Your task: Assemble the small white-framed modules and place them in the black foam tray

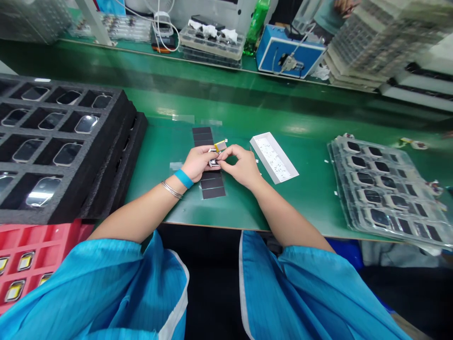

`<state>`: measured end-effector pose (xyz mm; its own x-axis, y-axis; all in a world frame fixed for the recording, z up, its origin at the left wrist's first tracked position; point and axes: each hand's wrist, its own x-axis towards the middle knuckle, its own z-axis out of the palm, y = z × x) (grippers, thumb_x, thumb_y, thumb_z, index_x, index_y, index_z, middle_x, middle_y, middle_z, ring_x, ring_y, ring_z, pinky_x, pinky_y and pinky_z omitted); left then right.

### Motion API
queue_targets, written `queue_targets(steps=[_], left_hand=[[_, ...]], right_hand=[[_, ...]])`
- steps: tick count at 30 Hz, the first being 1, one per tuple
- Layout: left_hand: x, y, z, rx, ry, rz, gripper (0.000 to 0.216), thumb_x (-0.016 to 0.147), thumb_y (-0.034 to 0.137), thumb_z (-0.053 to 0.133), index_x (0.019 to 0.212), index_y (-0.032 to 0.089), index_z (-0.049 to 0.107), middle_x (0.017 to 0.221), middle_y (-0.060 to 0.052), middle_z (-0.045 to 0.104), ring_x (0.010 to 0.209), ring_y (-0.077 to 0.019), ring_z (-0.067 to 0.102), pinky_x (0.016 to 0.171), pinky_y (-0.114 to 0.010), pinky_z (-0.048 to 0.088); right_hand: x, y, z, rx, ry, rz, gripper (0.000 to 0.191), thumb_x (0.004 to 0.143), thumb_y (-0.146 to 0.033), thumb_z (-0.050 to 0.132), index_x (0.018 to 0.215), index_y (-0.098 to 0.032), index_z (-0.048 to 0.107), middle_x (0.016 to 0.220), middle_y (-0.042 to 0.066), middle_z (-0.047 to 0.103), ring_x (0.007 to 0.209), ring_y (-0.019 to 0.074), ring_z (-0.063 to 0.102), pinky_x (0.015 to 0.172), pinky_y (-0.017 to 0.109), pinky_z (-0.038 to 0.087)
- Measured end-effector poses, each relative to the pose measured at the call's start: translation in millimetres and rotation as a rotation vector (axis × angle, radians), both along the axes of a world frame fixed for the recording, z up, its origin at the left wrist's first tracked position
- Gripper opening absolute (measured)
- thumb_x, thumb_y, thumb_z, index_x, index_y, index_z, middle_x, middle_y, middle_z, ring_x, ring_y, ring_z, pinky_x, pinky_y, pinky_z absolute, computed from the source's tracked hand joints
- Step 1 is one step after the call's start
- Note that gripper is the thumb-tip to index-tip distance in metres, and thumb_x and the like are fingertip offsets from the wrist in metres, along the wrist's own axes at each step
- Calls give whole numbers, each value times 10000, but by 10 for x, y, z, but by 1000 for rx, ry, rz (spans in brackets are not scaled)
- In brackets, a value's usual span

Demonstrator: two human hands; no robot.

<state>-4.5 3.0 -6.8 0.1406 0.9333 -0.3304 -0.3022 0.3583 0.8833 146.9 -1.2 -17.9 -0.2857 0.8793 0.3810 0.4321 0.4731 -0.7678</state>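
Our left hand [197,163] and right hand [240,166] pinching a small part [220,146], perhaps a battery, above a dark strip [212,185], white tray [273,157] just right of it

Green anti-static matting [304,113] covers the workbench [279,230]; a second green bench [148,52] beyond carries a blue benchtop instrument [290,52] and stacked trays [375,52].

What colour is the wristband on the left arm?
The wristband is bright blue, shown best in the head view.

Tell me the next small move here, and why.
Probably steady the small silver part with your left hand and check the yellow-edged piece against it using your right fingertips; the two sit close together between your hands.
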Motion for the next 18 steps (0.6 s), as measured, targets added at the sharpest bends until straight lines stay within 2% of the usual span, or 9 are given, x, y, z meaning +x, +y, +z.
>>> queue_targets(steps=[4, 7, 9, 11, 13, 15, 18], left_hand=[[-7, 0, -2, 20, -4, 1, 58, 696, 73, 640, 724, 116, 667, 653, -17, 653, 535, -98, 596, 569, -252, 573], [-8, 5, -5, 24, 7, -37, 77, 694, 81, 653, 756, 115, 682, 698, -34, 687, 546, -107, 619, 554, -245, 569], [-10, 10, -12, 27, 10, -62, 139, 695, 92, 660, 824, 119, 703, 706, -39, 695, 567, -127, 645, 574, -263, 577], [-18, 16, -22, 21, 11, -90, 195, 702, 107, 664, 890, 120, 712, 721, -53, 704, 606, -159, 679, 611, -296, 587], [-29, 21, -27, 8, -9, -127, 223, 708, 114, 657, 926, 119, 707, 760, -73, 716, 654, -186, 705, 663, -331, 593], [-39, 20, -29, -3, -64, -172, 267, 689, 79, 642, 946, 121, 699, 816, -80, 724, 705, -189, 719, 729, -344, 592], [-37, 11, -33, 9, -137, -230, 392, 633, -3, 631, 996, 136, 686, 889, -65, 726, 768, -173, 723, 813, -334, 578]], right_hand=[[-10, 12, 13, 82, -65, -105, 168, 706, -120, 680, 774, -214, 559, 966, 50, 625, 1010, 230, 571, 881, 390, 493], [45, 114, -57, -78, 79, -89, 388, 618, -189, 779, 939, -218, 564, 1099, 58, 602, 1015, 223, 582, 815, 367, 530], [85, 188, -111, -233, 216, -27, 502, 610, -293, 819, 1034, -223, 560, 1090, 48, 632, 975, 205, 616, 797, 347, 544], [106, 237, -147, -306, 308, -7, 423, 677, -405, 790, 999, -215, 592, 1005, 39, 676, 921, 193, 646, 817, 348, 545], [106, 250, -156, -289, 334, -38, 315, 746, -468, 733, 883, -204, 628, 905, 31, 699, 858, 189, 661, 824, 360, 542], [99, 236, -143, -237, 322, -86, 290, 767, -479, 717, 814, -202, 644, 874, 27, 708, 817, 191, 664, 811, 370, 541], [96, 191, -99, -154, 281, -144, 235, 789, -435, 708, 828, -205, 673, 893, 31, 711, 822, 195, 662, 805, 373, 533]])
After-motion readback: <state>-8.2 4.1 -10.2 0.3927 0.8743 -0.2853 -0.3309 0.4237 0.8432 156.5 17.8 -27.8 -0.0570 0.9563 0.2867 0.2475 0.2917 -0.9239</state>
